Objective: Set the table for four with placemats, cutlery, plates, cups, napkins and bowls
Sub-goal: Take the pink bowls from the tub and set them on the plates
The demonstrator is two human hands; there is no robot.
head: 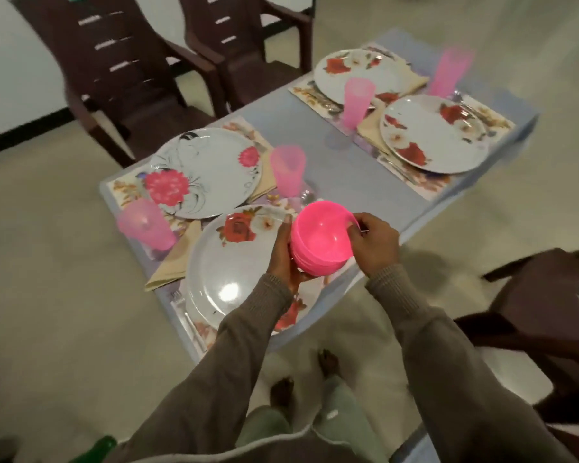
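A stack of pink plastic bowls [320, 240] hangs over the near right edge of the pale blue table [358, 182]. My left hand [283, 259] cups the stack from its left and underside. My right hand [375, 243] pinches the rim of the top bowl at its right. Four floral plates lie on floral placemats: the nearest plate [238, 262], a pink-flower plate [208, 172], and two rose plates [355, 73] [432, 132] at the far end. Four pink cups [146, 225] [287, 170] [358, 100] [450, 71] stand beside them. Beige napkins [171, 262] and cutlery [184, 315] lie by the plates.
Two dark brown plastic chairs [121, 61] [248, 38] stand at the table's far left side. Another brown chair [545, 302] is at my right. My feet [305, 375] stand on the beige tiled floor [64, 295] by the table's near corner.
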